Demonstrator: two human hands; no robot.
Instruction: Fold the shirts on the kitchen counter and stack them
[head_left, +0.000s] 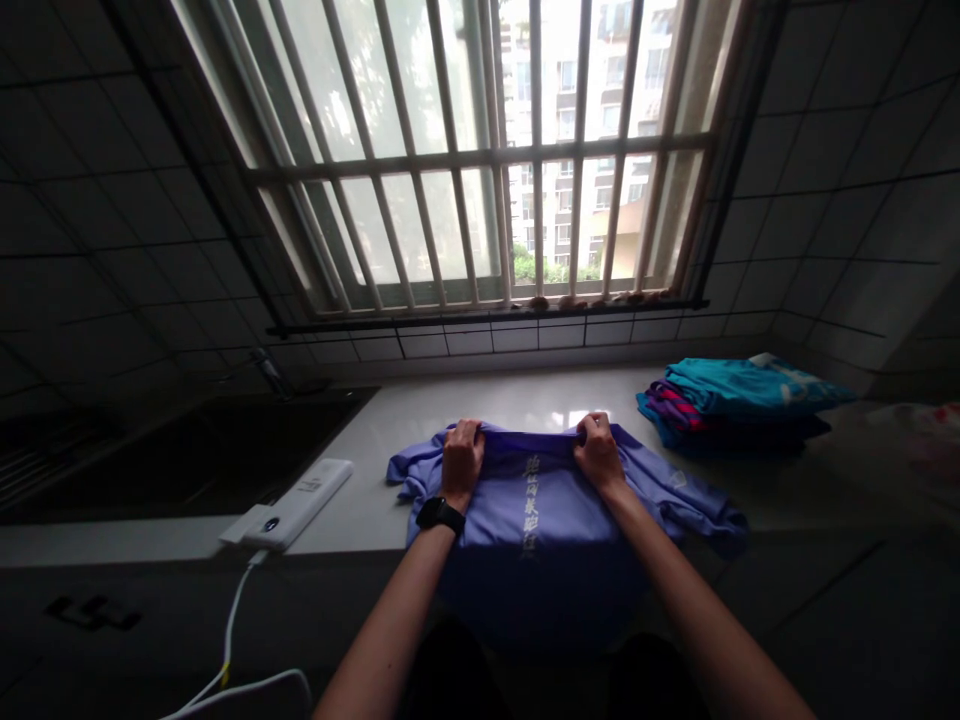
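Note:
A purple T-shirt (570, 505) with a vertical line of pale printed characters lies on the countertop, its lower part hanging over the front edge. My left hand (463, 458) has its fingers closed on the shirt's far edge, left of the print; a dark watch sits on that wrist. On the other side of the print, my right hand (598, 452) pinches the same edge. Between the two hands the fabric is stretched fairly straight. The sleeves spread out to either side, creased.
A stack of folded clothes (750, 390), teal on top, sits at the right on the counter (495, 385). Left are a dark sink (187, 450) with a faucet (270, 372) and a white power bank (307, 505) with a white cable (232, 610). A barred window (480, 158) is behind.

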